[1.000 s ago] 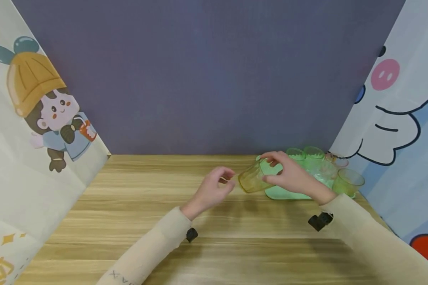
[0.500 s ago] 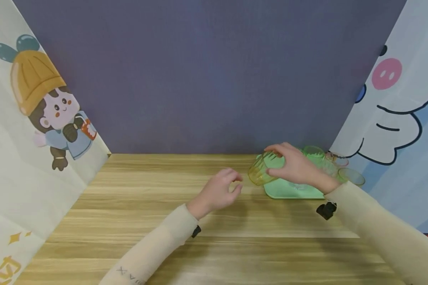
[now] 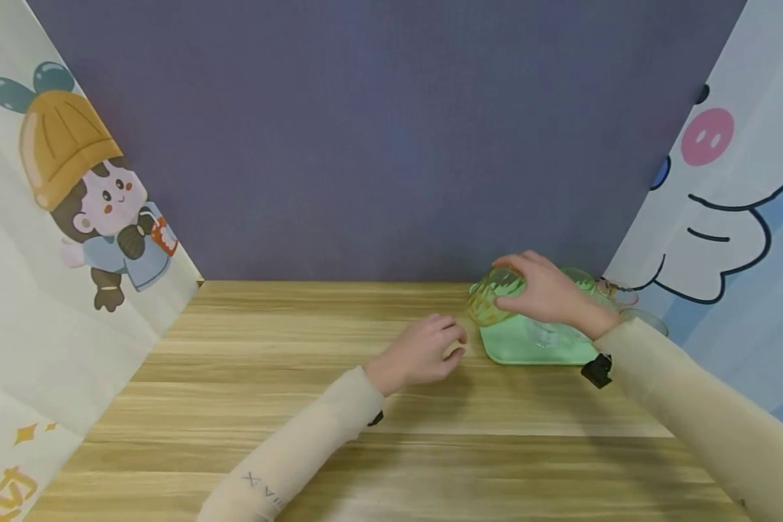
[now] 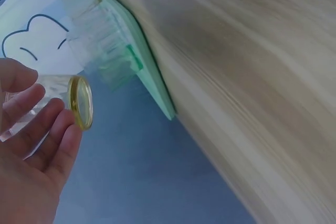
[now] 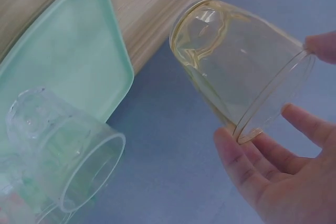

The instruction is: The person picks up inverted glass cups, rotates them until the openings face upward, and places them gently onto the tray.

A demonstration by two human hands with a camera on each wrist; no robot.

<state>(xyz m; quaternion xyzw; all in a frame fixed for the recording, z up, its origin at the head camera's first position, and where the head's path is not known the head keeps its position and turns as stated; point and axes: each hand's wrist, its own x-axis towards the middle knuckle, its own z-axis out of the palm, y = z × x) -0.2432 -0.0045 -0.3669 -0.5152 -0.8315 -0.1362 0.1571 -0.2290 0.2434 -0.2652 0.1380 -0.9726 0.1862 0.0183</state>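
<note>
My right hand holds a yellow-tinted see-through cup above the left end of a light green tray. In the right wrist view, thumb and fingers pinch the cup around its rim, and its thick base points away from the palm. The cup is tilted. My left hand hovers over the table just left of the tray, its fingers loosely bent around nothing. From the left wrist, the fingers of this hand overlap the cup's yellow base.
A clear cup stands on the tray, with green and pinkish cups close by, partly hidden by my right arm. The wooden table meets a grey-blue back wall. Printed cartoon panels flank both sides.
My right hand has carried the yellow cup right and slightly back, from left of the tray to over its left end. My left hand has shifted right, following behind.
</note>
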